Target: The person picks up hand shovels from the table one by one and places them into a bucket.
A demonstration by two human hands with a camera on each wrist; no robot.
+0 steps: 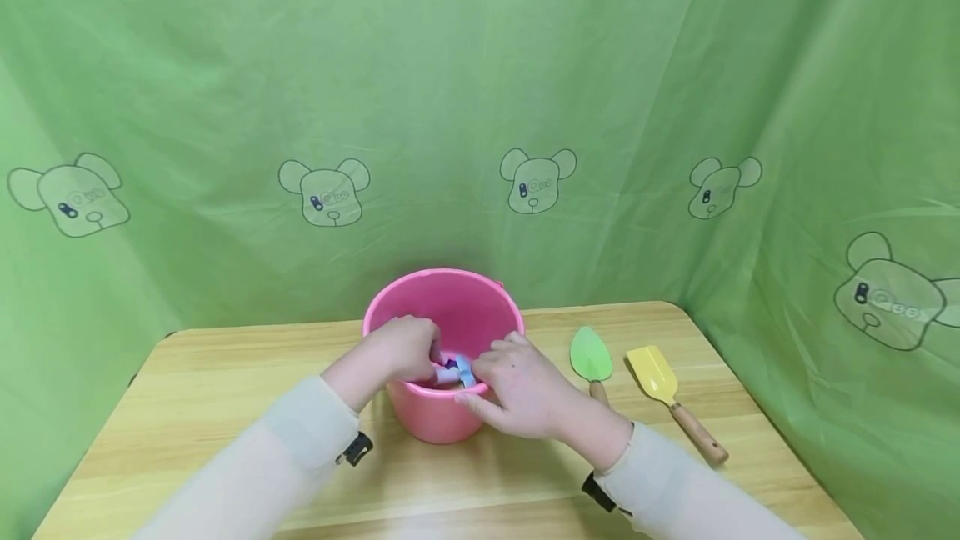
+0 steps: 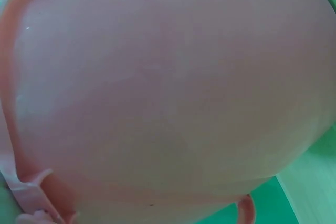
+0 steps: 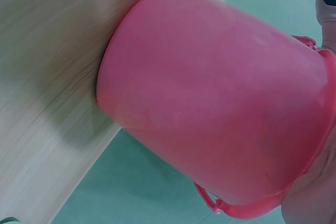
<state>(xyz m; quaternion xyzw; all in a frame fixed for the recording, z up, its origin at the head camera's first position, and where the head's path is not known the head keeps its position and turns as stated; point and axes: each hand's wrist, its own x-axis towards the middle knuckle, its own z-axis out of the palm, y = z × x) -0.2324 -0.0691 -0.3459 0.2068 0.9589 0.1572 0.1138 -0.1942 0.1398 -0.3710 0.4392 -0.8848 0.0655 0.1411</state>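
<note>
A pink bucket (image 1: 442, 417) stands upright on the table. My left hand (image 1: 405, 347) reaches over its left rim, with the fingers inside and partly hidden. Just beside those fingers, within the bucket, is a small object with a pale pink shaft and a light blue end (image 1: 463, 371); whether the hand holds it cannot be made out. My right hand (image 1: 525, 382) grips the right front rim, thumb outside and fingers over the inside. The bucket's outer wall (image 2: 173, 93) fills the left wrist view. In the right wrist view, the bucket (image 3: 210, 93) appears sideways, with the hand at its rim.
Right of the bucket lie a green leaf-shaped trowel (image 1: 591, 354) and a yellow shovel (image 1: 654, 373), both with wooden handles. The wooden table (image 1: 247, 390) is enclosed behind and at the sides by green cloth (image 1: 435, 65) printed with bear faces.
</note>
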